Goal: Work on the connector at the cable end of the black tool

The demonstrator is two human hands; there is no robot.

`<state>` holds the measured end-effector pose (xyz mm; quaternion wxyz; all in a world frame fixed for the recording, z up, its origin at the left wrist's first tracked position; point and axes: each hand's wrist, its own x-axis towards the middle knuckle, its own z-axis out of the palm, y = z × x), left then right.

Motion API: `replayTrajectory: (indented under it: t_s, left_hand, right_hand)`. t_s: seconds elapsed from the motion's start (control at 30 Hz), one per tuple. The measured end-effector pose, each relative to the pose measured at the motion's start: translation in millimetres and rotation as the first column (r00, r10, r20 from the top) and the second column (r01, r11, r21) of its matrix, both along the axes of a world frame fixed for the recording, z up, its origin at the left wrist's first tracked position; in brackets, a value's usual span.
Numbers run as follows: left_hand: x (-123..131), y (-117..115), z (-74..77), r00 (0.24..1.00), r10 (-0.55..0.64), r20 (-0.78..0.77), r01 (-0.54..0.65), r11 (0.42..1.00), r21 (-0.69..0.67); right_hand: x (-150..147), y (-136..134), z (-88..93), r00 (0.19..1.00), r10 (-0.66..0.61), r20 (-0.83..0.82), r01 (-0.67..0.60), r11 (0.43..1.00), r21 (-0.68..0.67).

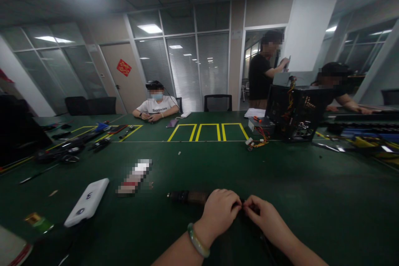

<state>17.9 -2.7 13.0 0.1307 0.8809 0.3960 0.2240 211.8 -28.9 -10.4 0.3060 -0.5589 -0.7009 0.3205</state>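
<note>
A dark brown, rod-shaped tool (196,198) that looks like an electric screwdriver lies on the green table, its black collar and small metal tip pointing left. My left hand (220,210), with a green bangle at the wrist, is closed over its right-hand part and hides it. Close against those fingertips, my right hand (262,216) pinches at the tool's tail end. What sits between the right fingertips is too small and dark to make out. A thin dark cord (264,239) runs down beneath the right hand.
Left of my hands lie a white power bank (89,199), a blurred-out phone-shaped item (135,178) and a small green bottle (39,222). An open computer case (296,112) stands at the back right. One person sits across the table; others are at right.
</note>
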Motion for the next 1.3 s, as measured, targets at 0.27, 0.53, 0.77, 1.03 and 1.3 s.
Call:
replayTrajectory:
  t_s: [0.27,0.53,0.77,1.03,1.3]
  left_hand:
    - [-5.9,-1.5,4.3,0.999,-0.050,-0.014,0.050,0.999,0.009]
    - [-5.3,-0.9,3.1,0.997,-0.075,0.000,0.075,0.996,0.038]
    - [-5.6,-0.6,2.6,0.997,-0.082,0.003,0.082,0.996,0.045]
    - [-5.1,0.8,2.9,0.997,-0.074,-0.021,0.075,0.996,0.049]
    - [-5.1,-0.2,3.4,0.996,-0.086,-0.017,0.087,0.994,0.063]
  right_hand:
    - [1.1,1.8,-2.9,1.000,0.015,0.008,-0.015,1.000,0.002]
    - [0.4,1.4,-2.2,1.000,0.000,-0.021,0.000,1.000,-0.008]
    - [0.6,0.6,1.0,1.000,0.000,-0.010,0.000,0.999,-0.036]
    - [3.0,1.3,-0.3,1.000,0.016,0.000,-0.016,0.999,-0.034]
    - [3.6,2.2,0.8,1.000,0.025,0.016,-0.024,0.999,-0.037]
